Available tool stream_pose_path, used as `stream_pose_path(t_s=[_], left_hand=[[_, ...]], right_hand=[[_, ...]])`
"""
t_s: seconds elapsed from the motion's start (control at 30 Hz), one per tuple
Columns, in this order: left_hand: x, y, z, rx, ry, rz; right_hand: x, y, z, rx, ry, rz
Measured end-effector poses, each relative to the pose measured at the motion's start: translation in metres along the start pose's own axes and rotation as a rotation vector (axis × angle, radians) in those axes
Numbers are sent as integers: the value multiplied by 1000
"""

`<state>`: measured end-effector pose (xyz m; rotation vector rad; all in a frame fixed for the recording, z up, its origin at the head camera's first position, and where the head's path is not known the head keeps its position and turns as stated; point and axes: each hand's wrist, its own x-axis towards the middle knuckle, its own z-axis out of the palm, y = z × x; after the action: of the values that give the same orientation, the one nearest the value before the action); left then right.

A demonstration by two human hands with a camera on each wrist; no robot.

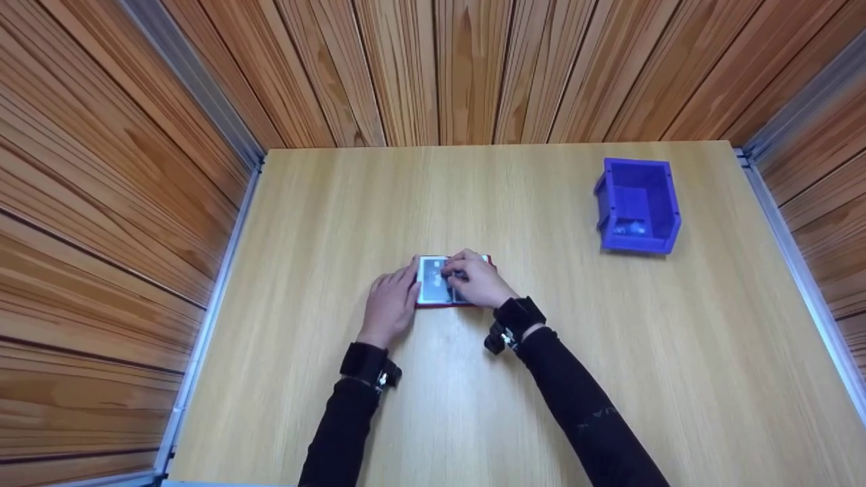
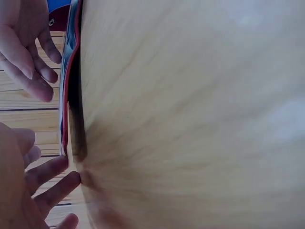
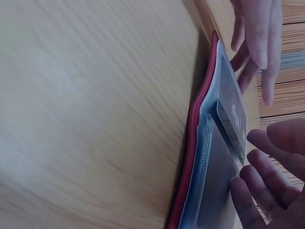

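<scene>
A red-covered card holder (image 1: pixel 426 297) with clear plastic sleeves lies opened out on the table. In the right wrist view a dark card (image 3: pixel 228 112) with pale lettering lies at one half of it, its edge near the fold. My right hand (image 1: pixel 479 281) is over the right half, fingers lightly bent; in the right wrist view its fingertips (image 3: pixel 238 186) are right at the sleeve and the card's edge. My left hand (image 1: pixel 392 301) lies along the left edge of the holder, its fingers nearly straight and touching the border.
A blue-purple open-front bin (image 1: pixel 639 203) stands at the back right, with small clear or pale items (image 1: pixel 629 228) inside. Wood-panelled walls (image 1: pixel 467 74) enclose the back and sides of the light wooden table (image 1: pixel 338 216). Metal rails (image 1: pixel 223 250) run along the table's sides.
</scene>
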<state>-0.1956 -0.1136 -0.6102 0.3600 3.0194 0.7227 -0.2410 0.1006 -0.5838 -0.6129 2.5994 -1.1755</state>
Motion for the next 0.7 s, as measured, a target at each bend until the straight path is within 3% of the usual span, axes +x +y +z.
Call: stream_pose_path(t_s=[0.17, 0.3, 0.7], left_hand=[[5, 5, 0, 66, 20, -2], [6, 6, 2, 128, 1, -24], [4, 1, 7, 129, -62, -69]], right_hand=[[-1, -1, -1, 8, 9, 8], [-1, -1, -3, 28, 10, 54], [-1, 4, -5, 11, 87, 133]])
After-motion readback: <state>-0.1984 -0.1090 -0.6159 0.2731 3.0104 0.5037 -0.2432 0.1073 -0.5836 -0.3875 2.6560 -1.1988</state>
